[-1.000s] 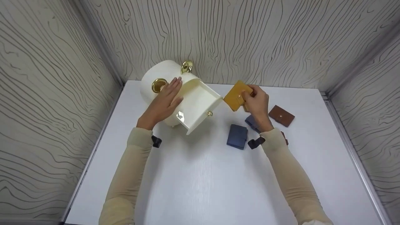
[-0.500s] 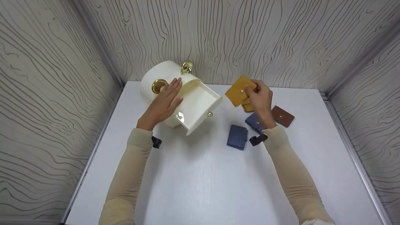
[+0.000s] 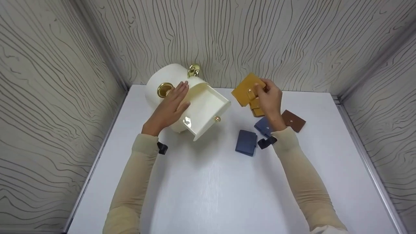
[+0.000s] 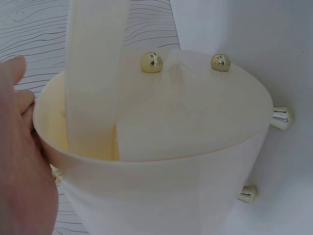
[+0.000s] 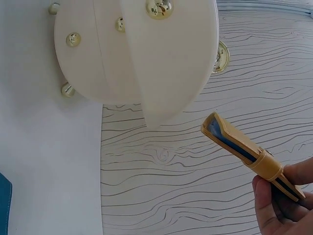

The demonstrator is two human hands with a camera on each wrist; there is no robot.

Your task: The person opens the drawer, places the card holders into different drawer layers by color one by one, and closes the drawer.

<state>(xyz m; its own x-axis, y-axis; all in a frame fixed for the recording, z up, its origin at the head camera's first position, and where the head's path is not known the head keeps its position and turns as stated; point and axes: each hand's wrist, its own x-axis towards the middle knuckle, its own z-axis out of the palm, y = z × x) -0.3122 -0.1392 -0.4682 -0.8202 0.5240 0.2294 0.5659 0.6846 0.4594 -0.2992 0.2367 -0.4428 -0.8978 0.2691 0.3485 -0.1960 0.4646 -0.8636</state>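
On the head feed I saw the right hand [image 3: 271,97] pinching a yellow wallet [image 3: 242,93] above the bench [image 3: 208,195], right of the white box [image 3: 174,73], its long axis running lower left to upper right. The left hand [image 3: 167,109] lay straight-fingered on the box, beside the pulled-out drawer [image 3: 208,104]. Another yellow wallet [image 3: 257,111], two blue wallets [image 3: 246,143] and a brown wallet [image 3: 293,121] lay nearby.

On the left wrist feed I had that hand against the box's rim.

On the right wrist feed the pinched wallet showed edge-on, slanting from lower right to upper left, far end pointing toward the box.
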